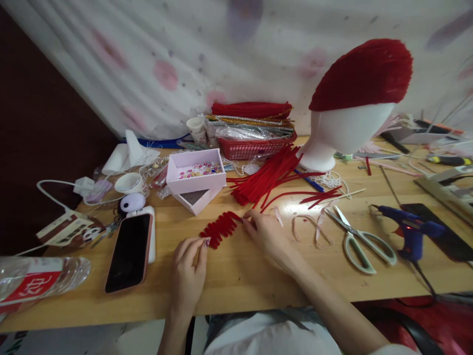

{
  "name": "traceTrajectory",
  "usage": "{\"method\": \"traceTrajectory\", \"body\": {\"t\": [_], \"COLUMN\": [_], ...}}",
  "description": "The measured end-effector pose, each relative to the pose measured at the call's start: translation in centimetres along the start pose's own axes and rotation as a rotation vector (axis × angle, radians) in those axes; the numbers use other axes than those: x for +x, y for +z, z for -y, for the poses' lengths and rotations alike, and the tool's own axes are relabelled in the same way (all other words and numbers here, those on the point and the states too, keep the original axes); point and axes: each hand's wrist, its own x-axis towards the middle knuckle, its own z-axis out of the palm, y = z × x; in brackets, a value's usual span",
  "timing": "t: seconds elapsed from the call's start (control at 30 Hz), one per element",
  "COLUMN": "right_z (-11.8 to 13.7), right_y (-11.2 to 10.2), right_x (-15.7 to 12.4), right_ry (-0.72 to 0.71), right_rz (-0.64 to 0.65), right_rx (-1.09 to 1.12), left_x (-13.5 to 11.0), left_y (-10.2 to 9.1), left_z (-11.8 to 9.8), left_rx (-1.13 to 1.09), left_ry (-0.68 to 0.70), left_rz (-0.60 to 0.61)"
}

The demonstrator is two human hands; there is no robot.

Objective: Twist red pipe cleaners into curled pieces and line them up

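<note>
Between my hands is a red pipe cleaner bent into a tight zigzag, just above the wooden table. My left hand pinches its left end between thumb and fingers. With the fingertips closed, my right hand grips its other end at the right. Behind them lies a loose bundle of straight red pipe cleaners, fanned toward the front. Scissors with pale handles rest to the right of my right hand, blades parted. Beyond them is a blue glue gun with a small red light.
A white mannequin head wears a red fuzzy cap. A lilac box holds small gems, near a red basket of craft supplies. At the left are a phone, a paper cup and a plastic bottle.
</note>
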Motion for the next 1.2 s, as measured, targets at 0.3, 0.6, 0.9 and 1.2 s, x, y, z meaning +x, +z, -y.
{"method": "traceTrajectory", "body": {"t": [0.3,0.6,0.9,1.2], "right_z": [-4.9,-10.4,-11.3,-13.9], "right_y": [-4.3,-3.3,-2.3,-4.7], "right_x": [-7.3,-13.3,-12.9,-8.1], "right_ry": [-0.095,0.213,0.172,0.037], "right_rz": [-0.461,-0.864,-0.849,-0.606], "right_rx": [0.300,0.407,0.354,0.042], "left_x": [1.9,1.4,-0.2,-0.2], "left_y": [-0.4,2.1,4.0,6.1], "left_z": [-2.5,-3.9,-2.9,-5.9], "left_rx": [-0.144,-0.051,0.296,0.135], "left_ry": [0.010,0.477,0.628,0.484], "left_rz": [-0.162,0.449,0.421,0.163]}}
